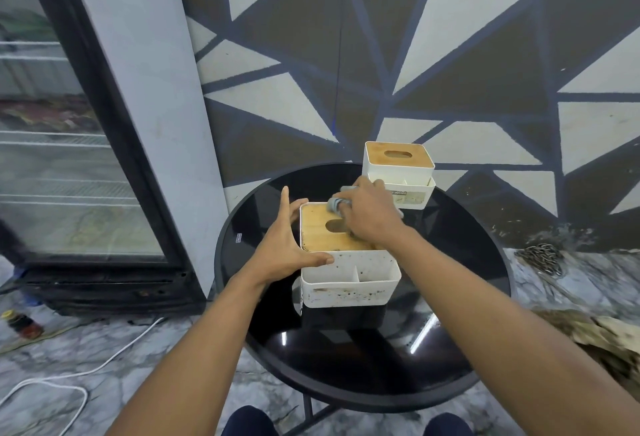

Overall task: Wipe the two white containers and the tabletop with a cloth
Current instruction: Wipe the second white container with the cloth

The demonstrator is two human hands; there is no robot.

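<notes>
Fingers [341,205] of my right hand [369,217] curl around a grey cloth [334,203], bunched in the grip and pressed onto the wooden lid [322,227] of the near white container [346,278], close to the lid's far right corner and just beside its oval slot [336,226]. My left hand [285,248] is spread wide against that container's left side: the thumb lies along the near edge of the lid, the index finger stands up straight at the far left corner, and the palm braces the wall, so the hand steadies the box without closing around it. The near container stands on the left half of the round black table [450,314], its open divided compartment facing me and its white walls flecked with dark specks. The second white container [398,172] sits at the table's far edge, behind my right hand and apart from the first; it also has a wooden lid with an oval slot. The glossy tabletop reflects streaks of light near its right edge. Beyond the table is a wall painted in triangles [450,54], to the left a glass-doored fridge [69,141], and a white cable [69,376] trails over the marble floor.
</notes>
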